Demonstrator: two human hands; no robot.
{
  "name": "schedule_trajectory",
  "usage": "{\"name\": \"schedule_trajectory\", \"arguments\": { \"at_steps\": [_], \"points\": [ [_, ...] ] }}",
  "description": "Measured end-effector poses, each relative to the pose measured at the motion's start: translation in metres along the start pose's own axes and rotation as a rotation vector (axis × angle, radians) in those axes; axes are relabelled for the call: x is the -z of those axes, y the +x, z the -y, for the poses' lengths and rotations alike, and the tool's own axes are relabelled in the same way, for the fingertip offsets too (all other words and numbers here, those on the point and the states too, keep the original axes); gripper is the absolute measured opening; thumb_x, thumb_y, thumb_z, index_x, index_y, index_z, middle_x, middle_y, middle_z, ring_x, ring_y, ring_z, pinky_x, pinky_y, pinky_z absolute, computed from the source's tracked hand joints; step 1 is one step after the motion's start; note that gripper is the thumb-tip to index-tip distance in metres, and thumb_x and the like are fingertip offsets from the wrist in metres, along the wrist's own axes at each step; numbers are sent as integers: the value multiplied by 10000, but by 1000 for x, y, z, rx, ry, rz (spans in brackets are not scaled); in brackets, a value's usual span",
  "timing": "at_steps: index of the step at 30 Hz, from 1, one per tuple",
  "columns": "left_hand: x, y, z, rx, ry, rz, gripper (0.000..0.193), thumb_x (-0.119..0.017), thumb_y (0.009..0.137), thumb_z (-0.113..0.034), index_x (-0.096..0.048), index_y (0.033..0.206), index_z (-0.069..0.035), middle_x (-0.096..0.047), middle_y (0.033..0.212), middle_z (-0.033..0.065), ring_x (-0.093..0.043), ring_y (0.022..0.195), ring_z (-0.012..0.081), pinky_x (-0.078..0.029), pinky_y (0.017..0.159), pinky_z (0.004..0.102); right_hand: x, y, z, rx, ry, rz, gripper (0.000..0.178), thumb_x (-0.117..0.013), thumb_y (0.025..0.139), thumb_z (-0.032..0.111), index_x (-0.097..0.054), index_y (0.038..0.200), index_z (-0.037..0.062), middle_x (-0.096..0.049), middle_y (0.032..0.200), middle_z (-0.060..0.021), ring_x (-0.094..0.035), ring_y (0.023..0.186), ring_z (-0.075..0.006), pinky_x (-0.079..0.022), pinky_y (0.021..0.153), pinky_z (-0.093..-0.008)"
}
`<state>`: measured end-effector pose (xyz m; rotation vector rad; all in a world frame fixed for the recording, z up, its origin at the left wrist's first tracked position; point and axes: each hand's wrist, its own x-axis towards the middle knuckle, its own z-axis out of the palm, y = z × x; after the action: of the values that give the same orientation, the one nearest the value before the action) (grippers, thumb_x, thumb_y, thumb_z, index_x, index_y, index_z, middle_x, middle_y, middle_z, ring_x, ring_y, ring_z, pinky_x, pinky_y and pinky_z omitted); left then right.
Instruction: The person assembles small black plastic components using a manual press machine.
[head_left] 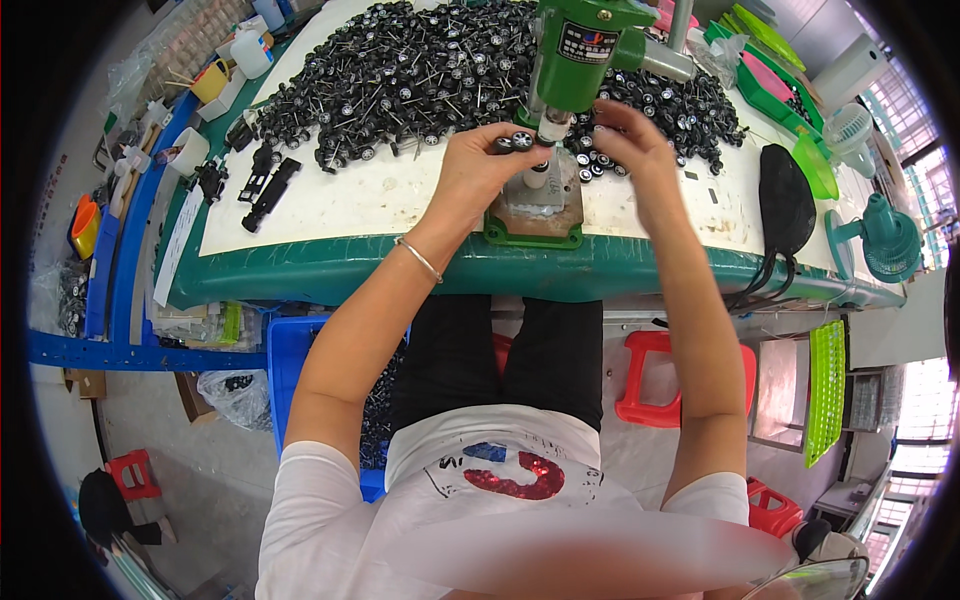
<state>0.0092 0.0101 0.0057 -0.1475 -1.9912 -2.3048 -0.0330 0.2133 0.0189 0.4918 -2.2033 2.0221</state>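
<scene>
My left hand pinches a small black toy wheel with a silver hub, just left of the ram of a green bench press. A second dark round part touches the wheel at my fingertips. Below, the press base stands at the table's front edge, with a pale post on it. To the right of the ram, my right hand is raised with its fingers apart, close to loose wheels. Nothing shows in it, though the fingertips are partly hard to make out.
A large heap of black wheels and axles covers the back of the white-topped table. Black toy chassis parts lie at left. At right are a black pouch-like item, a teal fan and a green tray. A blue bin stands below.
</scene>
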Motion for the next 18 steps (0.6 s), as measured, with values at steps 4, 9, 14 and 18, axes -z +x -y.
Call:
{"name": "schedule_trajectory", "arguments": {
  "at_steps": [4,9,14,18],
  "points": [
    [-4,11,7,-63,-6,8,200,-773,750,-73,-725,938,-27,-671,773,17,-580,670,52,-445,602,203,44,48,35,69,327,-75,319,-615,878,189,-621,1163,46,-643,1015,-59,-611,907,-150,-474,828,-298],
    [-3,12,4,-54,10,-7,190,-770,752,-63,-726,934,-28,-669,752,10,-584,645,51,-444,579,207,5,83,169,66,491,-125,265,-520,974,313,-600,992,61,-605,761,-22,-577,605,-140,-438,459,-258],
    [-1,11,2,-24,63,18,192,-763,763,-35,-728,952,-38,-687,832,6,-608,748,60,-456,701,207,54,188,167,-303,776,234,199,-443,994,224,-517,851,107,-465,629,33,-421,461,-70,-306,362,-211],
    [-3,12,7,-27,-43,6,184,-764,761,-30,-728,942,-38,-688,832,5,-608,750,65,-457,702,210,9,158,155,137,474,-69,232,-381,995,182,-413,768,145,-315,572,82,-224,400,-11,-158,317,-184]
  ]
}}
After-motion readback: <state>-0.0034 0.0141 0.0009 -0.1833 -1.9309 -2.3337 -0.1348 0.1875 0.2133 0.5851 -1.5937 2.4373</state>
